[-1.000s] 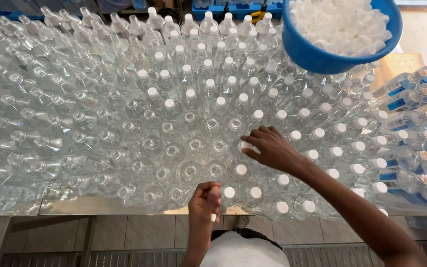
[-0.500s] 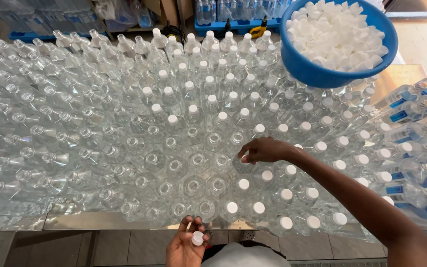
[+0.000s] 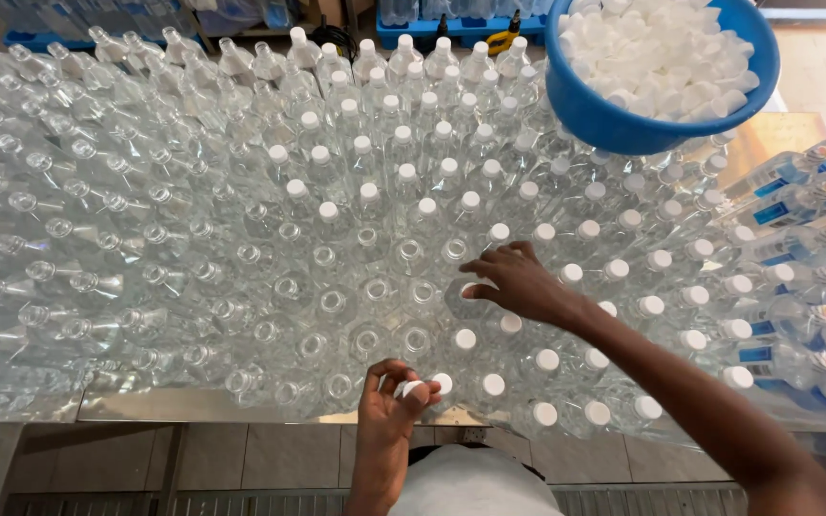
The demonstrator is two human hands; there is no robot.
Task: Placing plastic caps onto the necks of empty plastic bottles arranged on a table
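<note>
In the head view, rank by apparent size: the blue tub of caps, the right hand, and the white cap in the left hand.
1. Blue tub, largest.
2. Right hand.
3. White cap pinched in the left hand, smallest.
Differing nearness to the camera doesn't alter this order.

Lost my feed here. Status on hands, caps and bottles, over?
Right hand pressing a cap onto a bottle. Left hand holds loose caps near table edge. Open bottles to the left; nothing in the way.
</note>
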